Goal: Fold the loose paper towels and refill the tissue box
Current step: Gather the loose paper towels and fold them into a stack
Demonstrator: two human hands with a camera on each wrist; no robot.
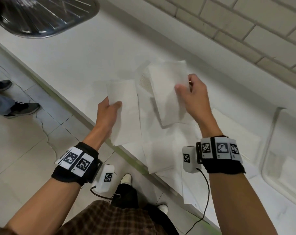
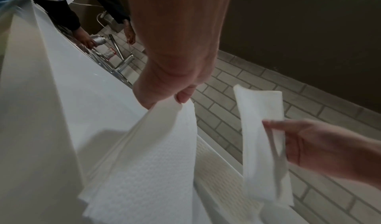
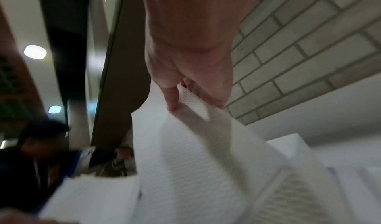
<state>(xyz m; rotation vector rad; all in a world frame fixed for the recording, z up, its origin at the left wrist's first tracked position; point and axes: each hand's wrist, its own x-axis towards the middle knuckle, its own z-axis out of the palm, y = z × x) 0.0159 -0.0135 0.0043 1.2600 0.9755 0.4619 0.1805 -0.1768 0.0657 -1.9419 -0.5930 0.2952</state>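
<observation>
— Where were the towels?
— Left hand (image 1: 108, 112) pinched a folded stack (image 1: 125, 112); right hand (image 1: 193, 95) pinched another towel (image 1: 169, 92), both above the bench (image 1: 86, 53).
— Advice?
— Align edges squarely before joining.

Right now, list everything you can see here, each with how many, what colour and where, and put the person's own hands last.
Folded towel stack: one, white, held up over the counter's front edge.
Single folded towel: one, white, held above the counter, right of the stack.
Loose paper towels: several, count unclear, white, spread on the counter below the hands.
Counter: one, white, running diagonally under the wall.
Drainboard: one, steel, far left end of the counter.
Tile wall: one, pale grey brick pattern, behind the counter.
Tray-like moulded piece: one, white, right edge; what it is I cannot tell.
Bystander's shoes: two, dark, on the floor at left.
Left hand: pinches the stack.
Right hand: pinches the single towel.
</observation>
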